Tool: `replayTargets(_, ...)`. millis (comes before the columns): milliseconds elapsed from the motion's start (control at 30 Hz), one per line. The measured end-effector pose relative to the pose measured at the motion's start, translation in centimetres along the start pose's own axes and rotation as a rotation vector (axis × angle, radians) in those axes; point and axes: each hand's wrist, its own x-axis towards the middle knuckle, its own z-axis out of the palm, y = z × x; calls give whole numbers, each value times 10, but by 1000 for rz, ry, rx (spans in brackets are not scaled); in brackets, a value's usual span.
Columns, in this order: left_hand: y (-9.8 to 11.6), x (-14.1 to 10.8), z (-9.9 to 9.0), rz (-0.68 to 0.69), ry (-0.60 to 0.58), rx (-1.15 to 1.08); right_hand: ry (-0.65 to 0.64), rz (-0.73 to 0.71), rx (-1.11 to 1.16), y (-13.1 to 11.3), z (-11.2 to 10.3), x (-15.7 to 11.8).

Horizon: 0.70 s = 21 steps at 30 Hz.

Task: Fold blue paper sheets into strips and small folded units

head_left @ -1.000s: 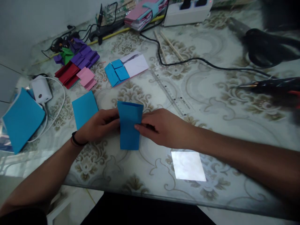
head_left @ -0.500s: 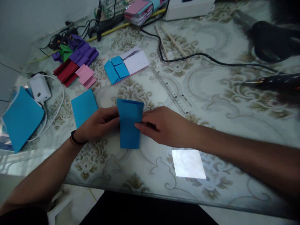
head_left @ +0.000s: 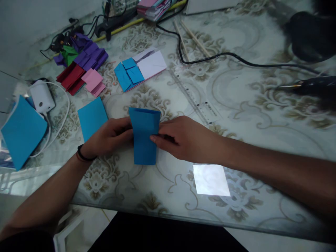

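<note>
Between my two hands stands a folded sheet of blue paper (head_left: 144, 143), held upright above the table with its top edge slightly parted. My left hand (head_left: 111, 134) grips its left edge, the fingertips hidden behind the paper. From the other side, my right hand (head_left: 175, 136) pinches the right edge, thumb in front and fingers behind. A flat blue sheet (head_left: 91, 115) lies just beyond my left hand. Farther back is a folded blue piece (head_left: 130, 74) joined to or lying on a white folded paper (head_left: 152, 66).
Purple (head_left: 91, 56), red (head_left: 70, 77) and pink (head_left: 93, 82) folded papers lie at the back left. A white charger (head_left: 42, 96) with its cable sits near another blue sheet (head_left: 25, 131). A clear ruler (head_left: 194, 98), black cable (head_left: 225, 54) and dark pointed tool (head_left: 307, 84) lie rightward.
The camera view has shifted slightly, so the table items appear a little higher. Both hands keep their hold on the folded blue paper, its top a touch wider.
</note>
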Motion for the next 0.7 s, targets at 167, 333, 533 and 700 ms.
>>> replayTargets(167, -1, 0, 0, 10, 0, -4, -7, 18, -31, -1, 0, 1)
replayTargets(333, -4, 0, 1, 27, 6, -24, -1, 10, -37, -1, -1, 1)
replayTargets(533, -2, 1, 0, 41, 17, -2, 9, 0, -24, 0, 0, 0)
replayTargets(700, -1, 1, 1, 42, 6, -26, 11, -13, -2, 0, 0, 0)
